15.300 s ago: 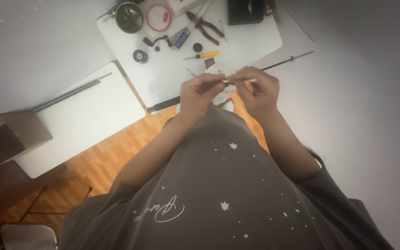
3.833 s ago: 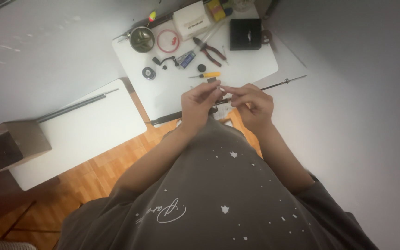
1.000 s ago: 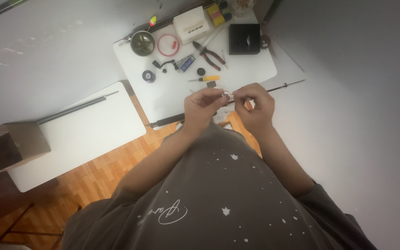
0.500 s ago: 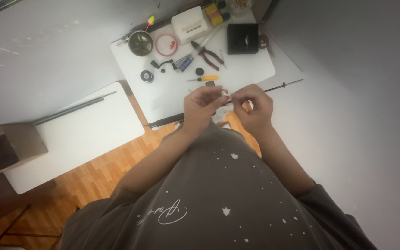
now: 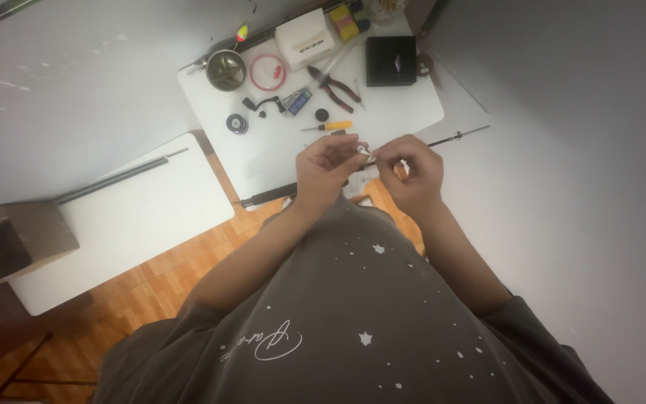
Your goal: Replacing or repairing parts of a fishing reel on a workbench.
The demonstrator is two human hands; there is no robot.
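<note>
My left hand and my right hand meet above the near edge of a small white table. Both pinch a tiny pale part between their fingertips. It is too small to tell what it is. A long thin black rod runs under my hands, from the table's near edge out to the right.
The table holds red-handled pliers, a yellow-handled screwdriver, a red ring, a round metal tin, a black box and a white box. A second white table with another black rod stands left, beside a brown box.
My hands have stayed together on the small part over the last second, shifting only slightly. The view has drifted a little.
</note>
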